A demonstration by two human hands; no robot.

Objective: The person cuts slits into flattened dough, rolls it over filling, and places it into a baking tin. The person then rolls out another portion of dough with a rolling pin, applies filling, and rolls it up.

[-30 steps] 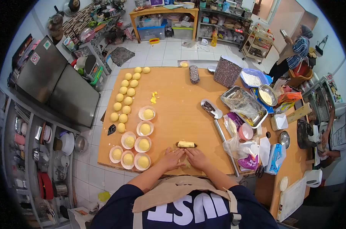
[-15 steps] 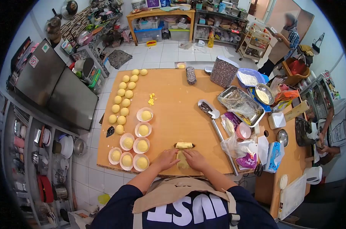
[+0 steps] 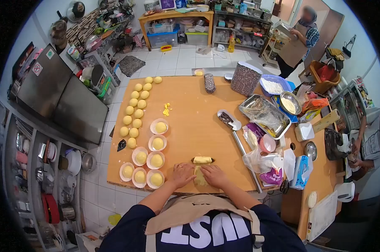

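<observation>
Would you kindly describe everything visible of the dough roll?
The dough roll is a pale yellow cylinder with dark brown material poking out at both ends. It lies crosswise on the tan table, beyond the left hand and right hand; whether either touches it is unclear. A thin dough strip seems to trail from it between them.

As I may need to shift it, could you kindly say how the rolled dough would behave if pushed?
The rolled dough would probably roll, given its cylinder-like shape. It may also dent or unwind, since it looks like soft dough wrapped around a dark filling that shows at both ends.
</observation>
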